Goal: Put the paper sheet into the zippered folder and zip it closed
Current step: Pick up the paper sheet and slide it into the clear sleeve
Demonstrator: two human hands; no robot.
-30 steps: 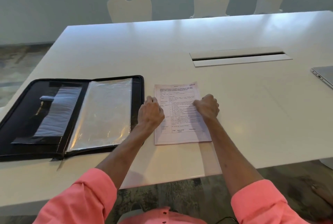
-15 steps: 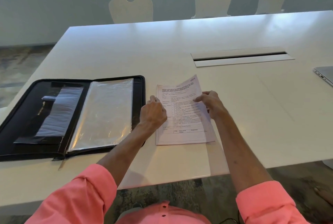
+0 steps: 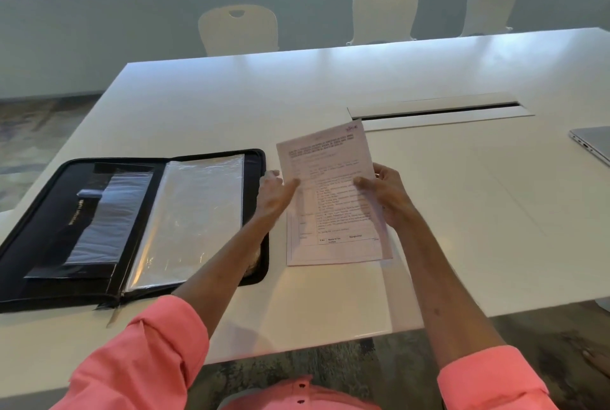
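Both hands grip a printed paper sheet [image 3: 330,192] by its side edges: the left hand [image 3: 274,193] pinches the left edge with thumb on top, the right hand [image 3: 384,193] pinches the right edge, its fingers [image 3: 363,182] over the print. The far end tilts up; the near end looks to lie on the desk [image 3: 462,211], near its front edge. Just left lies the zippered folder [image 3: 132,228], open flat, near the desk's left edge.
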